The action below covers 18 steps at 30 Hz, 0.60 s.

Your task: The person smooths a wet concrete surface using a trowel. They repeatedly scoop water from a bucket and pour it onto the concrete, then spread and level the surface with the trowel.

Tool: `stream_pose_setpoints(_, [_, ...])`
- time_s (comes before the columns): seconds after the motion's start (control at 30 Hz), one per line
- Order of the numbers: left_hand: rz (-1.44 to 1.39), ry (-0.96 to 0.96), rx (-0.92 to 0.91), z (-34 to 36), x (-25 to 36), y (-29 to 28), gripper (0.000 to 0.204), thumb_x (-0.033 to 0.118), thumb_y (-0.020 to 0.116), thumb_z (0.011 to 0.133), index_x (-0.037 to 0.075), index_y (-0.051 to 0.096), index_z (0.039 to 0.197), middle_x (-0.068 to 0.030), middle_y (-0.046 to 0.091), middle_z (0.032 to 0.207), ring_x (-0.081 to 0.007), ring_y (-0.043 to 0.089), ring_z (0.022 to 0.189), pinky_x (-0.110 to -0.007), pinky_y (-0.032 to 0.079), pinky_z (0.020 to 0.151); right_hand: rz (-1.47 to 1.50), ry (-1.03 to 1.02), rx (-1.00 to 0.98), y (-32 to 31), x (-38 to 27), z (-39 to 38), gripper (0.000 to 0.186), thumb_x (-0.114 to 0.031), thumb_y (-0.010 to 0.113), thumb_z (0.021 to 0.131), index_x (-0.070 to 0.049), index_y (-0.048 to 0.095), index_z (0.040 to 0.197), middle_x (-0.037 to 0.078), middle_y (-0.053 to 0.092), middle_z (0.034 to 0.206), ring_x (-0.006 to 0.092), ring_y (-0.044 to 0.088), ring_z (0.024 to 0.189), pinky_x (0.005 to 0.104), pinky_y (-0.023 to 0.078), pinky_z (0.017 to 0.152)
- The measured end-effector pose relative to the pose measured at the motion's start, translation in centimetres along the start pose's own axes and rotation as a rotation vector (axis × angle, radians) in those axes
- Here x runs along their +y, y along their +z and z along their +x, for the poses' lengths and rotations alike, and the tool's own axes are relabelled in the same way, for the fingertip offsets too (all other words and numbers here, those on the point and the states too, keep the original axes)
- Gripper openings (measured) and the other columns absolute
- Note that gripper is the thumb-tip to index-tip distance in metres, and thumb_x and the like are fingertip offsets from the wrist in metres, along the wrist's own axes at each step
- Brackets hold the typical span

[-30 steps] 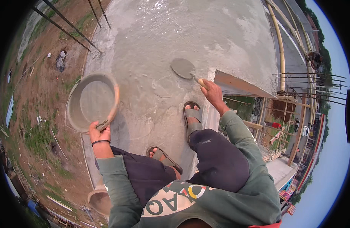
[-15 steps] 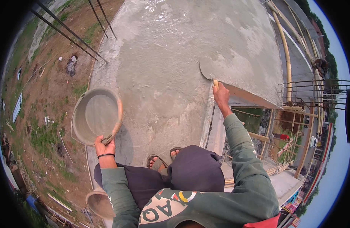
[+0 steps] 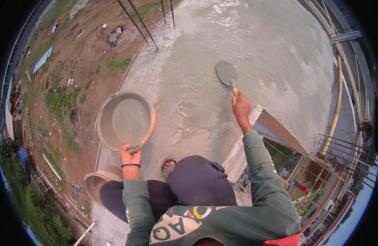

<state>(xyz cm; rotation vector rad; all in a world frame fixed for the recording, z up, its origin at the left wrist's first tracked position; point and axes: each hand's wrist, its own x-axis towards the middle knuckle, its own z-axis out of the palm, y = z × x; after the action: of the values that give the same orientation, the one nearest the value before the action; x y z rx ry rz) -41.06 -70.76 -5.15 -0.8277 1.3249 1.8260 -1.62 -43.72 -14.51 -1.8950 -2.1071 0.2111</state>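
My right hand is closed round the wooden handle of a trowel. Its rounded, cement-smeared blade is over the wet grey concrete slab; whether it touches the surface I cannot tell. On the left, my left hand grips the near rim of a round bucket. The bucket is tilted, its mouth towards me, and its inside is coated with grey cement. A small ripple mark shows in the wet concrete between bucket and trowel.
A second bucket stands by my left knee at the slab's edge. Beyond that edge, bare ground lies lower. Rebar rods rise at the far left. An opening with a board edge drops away on the right, near bamboo scaffolding.
The trowel has turned from edge-on to showing its blade face, and now lies over wet concrete rather than beside the opening's corner. My view has swung right; both hands keep their holds.
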Motion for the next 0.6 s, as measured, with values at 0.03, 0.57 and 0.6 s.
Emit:
stream_pose_setpoints(0.03, [-0.019, 0.000, 0.004, -0.4, -0.3, -0.4, 0.038, -0.003, 0.056, 0.076, -0.001, 0.052, 0.114, -0.0145, 0.060, 0.112, -0.0337, 0.061, 0.105, -0.056, 0.055, 0.091, -0.015, 0.003, 0.023, 0.5, -0.2, 1.2, 0.038, -0.025, 0.070, 0.085, -0.017, 0.058, 0.120, 0.014, 0.063, 0.083, 0.0385, 0.066, 0.071, 0.0503, 0.052, 0.058])
stream_pose_setpoints(0.57, [-0.078, 0.086, 0.152, -0.9, 4.2, -3.0, 0.036, -0.001, 0.054, 0.081, -0.003, 0.048, 0.116, -0.0147, 0.058, 0.112, -0.0343, 0.060, 0.103, -0.055, 0.055, 0.091, 0.045, -0.118, -0.269, 3.1, -12.3, -2.9, 0.040, -0.024, 0.068, 0.085, -0.018, 0.060, 0.123, 0.013, 0.064, 0.084, 0.0371, 0.066, 0.071, 0.0500, 0.051, 0.059])
stream_pose_setpoints(0.6, [-0.077, 0.097, 0.138, -0.4, 4.5, -3.4, 0.037, -0.001, 0.054, 0.081, -0.003, 0.048, 0.116, -0.0148, 0.058, 0.111, -0.0343, 0.060, 0.103, -0.055, 0.055, 0.091, 0.084, -0.181, -0.263, 3.4, -13.0, -4.0, 0.039, -0.024, 0.069, 0.085, -0.018, 0.060, 0.123, 0.013, 0.064, 0.084, 0.0370, 0.066, 0.071, 0.0498, 0.051, 0.059])
